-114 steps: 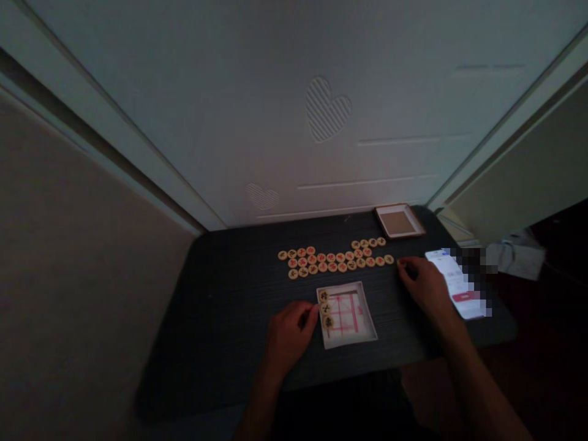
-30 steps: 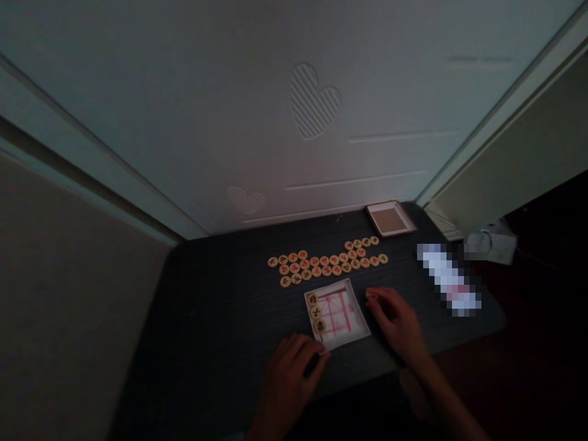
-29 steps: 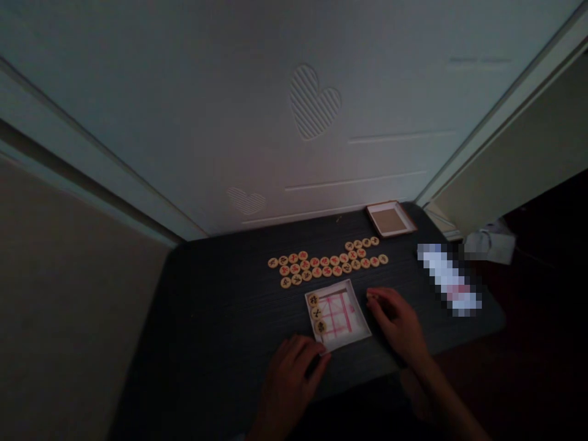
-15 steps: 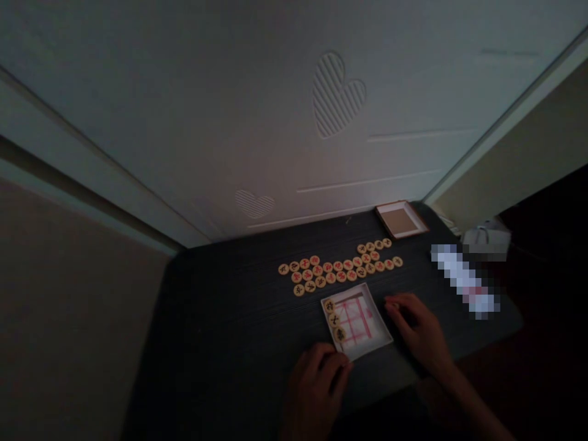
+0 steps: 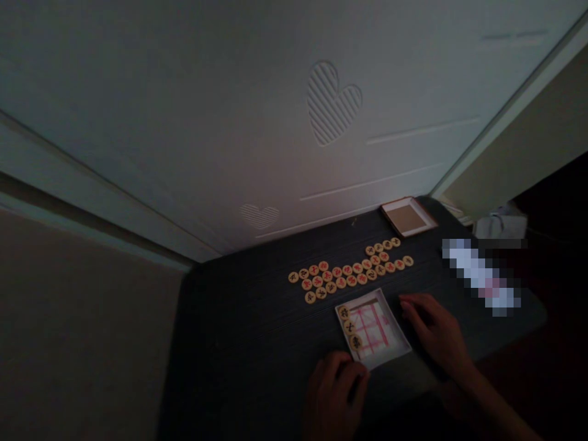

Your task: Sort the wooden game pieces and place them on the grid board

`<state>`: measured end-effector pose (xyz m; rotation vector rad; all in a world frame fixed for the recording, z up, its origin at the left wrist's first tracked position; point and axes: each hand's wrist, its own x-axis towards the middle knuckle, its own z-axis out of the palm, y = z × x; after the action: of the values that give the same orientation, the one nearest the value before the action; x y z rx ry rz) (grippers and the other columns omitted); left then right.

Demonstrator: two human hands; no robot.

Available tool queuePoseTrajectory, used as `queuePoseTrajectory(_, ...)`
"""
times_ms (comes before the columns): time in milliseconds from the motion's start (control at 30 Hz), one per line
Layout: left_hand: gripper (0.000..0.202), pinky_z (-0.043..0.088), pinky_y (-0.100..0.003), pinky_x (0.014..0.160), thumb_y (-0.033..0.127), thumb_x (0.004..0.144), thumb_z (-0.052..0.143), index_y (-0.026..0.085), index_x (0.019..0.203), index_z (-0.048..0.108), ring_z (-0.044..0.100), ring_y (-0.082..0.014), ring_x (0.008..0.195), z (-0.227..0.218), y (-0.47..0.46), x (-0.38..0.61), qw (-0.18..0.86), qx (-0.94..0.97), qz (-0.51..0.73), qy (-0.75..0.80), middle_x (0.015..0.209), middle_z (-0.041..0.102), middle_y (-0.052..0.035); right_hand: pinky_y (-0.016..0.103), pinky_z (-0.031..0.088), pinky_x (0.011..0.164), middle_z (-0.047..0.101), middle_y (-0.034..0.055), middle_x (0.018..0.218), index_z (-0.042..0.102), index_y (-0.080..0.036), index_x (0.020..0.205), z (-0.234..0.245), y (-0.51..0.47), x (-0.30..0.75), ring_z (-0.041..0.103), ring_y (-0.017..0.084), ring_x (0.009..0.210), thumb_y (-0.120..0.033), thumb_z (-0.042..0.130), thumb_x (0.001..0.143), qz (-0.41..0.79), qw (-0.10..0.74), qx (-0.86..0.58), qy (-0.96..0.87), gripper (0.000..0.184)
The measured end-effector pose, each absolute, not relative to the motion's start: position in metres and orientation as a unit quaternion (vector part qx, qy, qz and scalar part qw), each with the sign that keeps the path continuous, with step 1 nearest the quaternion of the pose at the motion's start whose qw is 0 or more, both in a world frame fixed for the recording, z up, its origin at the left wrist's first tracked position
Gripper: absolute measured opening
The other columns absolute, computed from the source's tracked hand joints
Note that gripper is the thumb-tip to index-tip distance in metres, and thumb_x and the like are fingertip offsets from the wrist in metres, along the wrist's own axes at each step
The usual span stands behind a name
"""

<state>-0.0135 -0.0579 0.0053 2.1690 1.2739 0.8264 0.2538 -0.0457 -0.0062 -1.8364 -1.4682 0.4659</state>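
A shallow white box (image 5: 390,343) with a red grid inside lies on the dark table (image 5: 239,331). Three round wooden game pieces (image 5: 349,326) fill its left column. My left hand (image 5: 337,392) sits at the box's near-left corner, fingers curled against it. To the right of the box, my right hand (image 5: 434,334) rests on the table with its fingers bent together; the dim light hides whether they pinch anything. Behind the box, several more round pieces (image 5: 349,274) with red and black marks lie in rows.
A brown-rimmed box lid (image 5: 408,216) lies at the table's far right corner. A lit phone (image 5: 480,278) lies near the right edge. A pale panelled door (image 5: 321,122) with heart shapes stands right behind the table. The room is very dark.
My right hand came from the right end of the rows to the box's right side. My left hand slid from the box's left edge to its near corner. The view shifted.
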Motion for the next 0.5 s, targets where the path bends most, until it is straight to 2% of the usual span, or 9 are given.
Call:
queuePoseTrajectory(133, 0.009, 0.058, -0.031, 0.075, 0.028, 0.094, 0.062, 0.027, 0.098, 0.07, 0.069, -0.0191, 0.083, 0.0065, -0.0581, -0.0149, 0.261, 0.791, 0.287, 0.473, 0.093, 0.07, -0.0038, 0.039, 0.056, 0.089, 0.072, 0.0062, 0.109, 0.069, -0.027, 0.112, -0.01, -0.044, 0.2548, 0.069, 0.024, 0.1, -0.039, 0.056, 0.098, 0.172, 0.376, -0.692, -0.592, 0.023)
queuePoseTrajectory(333, 0.017, 0.06, -0.03, 0.078, 0.031, 0.096, 0.062, 0.027, 0.111, 0.067, 0.069, -0.0177, 0.085, 0.0066, -0.0592, -0.0151, 0.296, 0.746, 0.275, 0.529, 0.101, 0.068, -0.0042, 0.041, 0.057, 0.091, 0.071, 0.0079, 0.11, 0.068, -0.026, 0.116, -0.0075, -0.0423, 0.2543, 0.068, 0.024, 0.103, -0.033, 0.053, 0.1, 0.183, 0.393, -0.651, -0.623, 0.023)
queuePoseTrajectory(500, 0.019, 0.057, -0.04, 0.092, 0.032, 0.094, 0.063, 0.027, 0.112, 0.067, 0.066, -0.0235, 0.105, 0.0073, -0.0581, -0.015, 0.239, 0.757, 0.278, 0.541, 0.116, 0.066, -0.0071, 0.041, 0.057, 0.088, 0.07, 0.0086, 0.109, 0.068, -0.025, 0.115, -0.0052, -0.0402, 0.254, 0.068, 0.023, 0.099, -0.033, 0.054, 0.099, 0.169, 0.417, -0.648, -0.614, 0.022)
